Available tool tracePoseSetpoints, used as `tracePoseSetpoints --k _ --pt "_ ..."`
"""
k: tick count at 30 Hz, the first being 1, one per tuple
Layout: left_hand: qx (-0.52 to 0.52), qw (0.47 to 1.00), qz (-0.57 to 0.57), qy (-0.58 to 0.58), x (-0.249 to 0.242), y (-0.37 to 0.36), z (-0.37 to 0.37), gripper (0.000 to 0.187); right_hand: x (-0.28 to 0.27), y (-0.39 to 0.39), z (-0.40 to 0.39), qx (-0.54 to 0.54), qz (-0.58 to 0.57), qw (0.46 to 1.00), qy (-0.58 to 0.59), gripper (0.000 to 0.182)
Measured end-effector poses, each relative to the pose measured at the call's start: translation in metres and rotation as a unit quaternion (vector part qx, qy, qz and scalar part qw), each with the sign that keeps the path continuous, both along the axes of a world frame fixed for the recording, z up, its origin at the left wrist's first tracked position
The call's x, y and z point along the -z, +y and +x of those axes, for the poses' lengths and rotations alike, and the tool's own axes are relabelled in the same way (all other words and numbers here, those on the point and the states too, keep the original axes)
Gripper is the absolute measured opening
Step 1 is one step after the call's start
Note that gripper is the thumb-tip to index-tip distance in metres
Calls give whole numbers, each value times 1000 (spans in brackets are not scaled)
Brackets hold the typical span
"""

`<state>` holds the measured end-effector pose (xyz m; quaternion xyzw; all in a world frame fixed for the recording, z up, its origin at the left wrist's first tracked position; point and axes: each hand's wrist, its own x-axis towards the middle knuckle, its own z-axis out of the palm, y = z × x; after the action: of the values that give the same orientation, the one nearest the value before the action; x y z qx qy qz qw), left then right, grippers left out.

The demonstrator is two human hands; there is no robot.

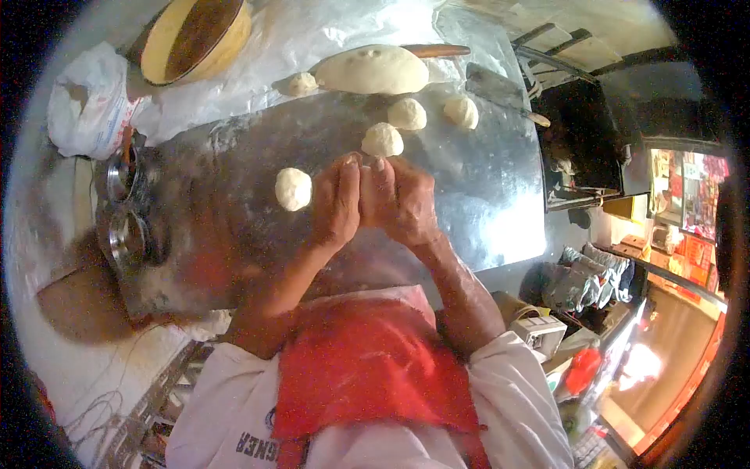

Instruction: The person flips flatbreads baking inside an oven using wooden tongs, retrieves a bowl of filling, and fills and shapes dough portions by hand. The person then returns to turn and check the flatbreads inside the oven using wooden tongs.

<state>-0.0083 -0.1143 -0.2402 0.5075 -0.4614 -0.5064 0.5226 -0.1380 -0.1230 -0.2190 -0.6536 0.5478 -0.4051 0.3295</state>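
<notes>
My left hand (339,202) and my right hand (409,202) press together, thumbs side by side, above the metal worktop (242,234). Both have curled fingers, and whatever lies between them is hidden. Just beyond my thumbs sits a round dough ball (382,141). Another dough ball (294,189) rests to the left of my left hand. Farther off are a third ball (407,115) and, to its right, one more dough piece (461,113). A large dough mass (373,70) lies at the far side, with a small dough lump (302,84) at its left end.
A brown wooden stick (437,51) touches the large dough. To its right lies a flat blade (494,86) with a wooden handle. A yellow basin (176,47), a white plastic bag (90,102) and round metal tins (125,234) stand left. Plastic sheeting (289,39) covers the back.
</notes>
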Motion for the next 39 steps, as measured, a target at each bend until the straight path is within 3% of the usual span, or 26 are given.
tracePoseSetpoints --k 5,7,9,11,12,13,15,16,19,21,22,23,25,26,27,28,29,32,35,37,39 --pt "35 991 58 -115 -35 1 26 33 -27 -2 7 -35 67 996 -49 30" --pt "-5 988 -40 -150 -46 -5 31 37 -42 -3 11 -49 100 991 -81 30" --pt "42 993 29 -104 -31 -26 57 47 -48 -15 12 -63 250 948 -188 49" --pt "39 974 181 -133 3 -46 106 61 9 -21 -9 -68 253 951 -164 47" --pt "-41 977 162 -131 14 -44 124 63 20 -18 -23 -47 142 988 -24 43" --pt "-117 975 141 -128 21 -44 137 65 31 -16 -40 -19 27 993 117 39" --pt "-156 976 112 -104 27 -30 159 64 49 11 -78 15 214 977 3 32" --pt "-207 966 126 -94 25 -26 152 58 53 27 -94 29 253 967 -1 28" --pt "-170 970 109 -138 36 -1 98 48 74 83 -139 87 333 937 -65 26" --pt "-19 978 -69 -194 71 18 45 40 83 115 -166 125 351 921 -110 30" --pt "10 984 62 -170 68 35 -1 35 84 131 -183 122 350 921 -119 30" --pt "77 990 69 -101 87 51 -39 30 86 147 -202 147 354 912 -148 33" --pt "253 949 66 -176 88 77 -113 30 92 173 -238 175 354 900 -183 35" --pt "306 940 93 -116 86 91 -151 28 96 186 -258 183 341 904 -184 33" --pt "379 906 87 -167 68 94 -183 26 100 202 -282 198 326 906 -182 31" --pt "398 900 79 -161 69 101 -215 25 113 222 -303 207 267 916 -218 28" --pt "423 890 69 -154 71 108 -248 24 107 236 -324 249 279 898 -230 21" --pt "473 859 60 -188 70 118 -335 23 119 292 -397 303 261 893 -206 27" --pt "515 845 47 -132 77 121 -406 23 87 324 -451 368 266 861 -229 46" --pt "528 838 69 -123 91 117 -448 28 98 347 -472 393 234 829 -321 43" --pt "519 838 70 -156 96 109 -482 32 100 356 -477 421 236 823 -299 40"
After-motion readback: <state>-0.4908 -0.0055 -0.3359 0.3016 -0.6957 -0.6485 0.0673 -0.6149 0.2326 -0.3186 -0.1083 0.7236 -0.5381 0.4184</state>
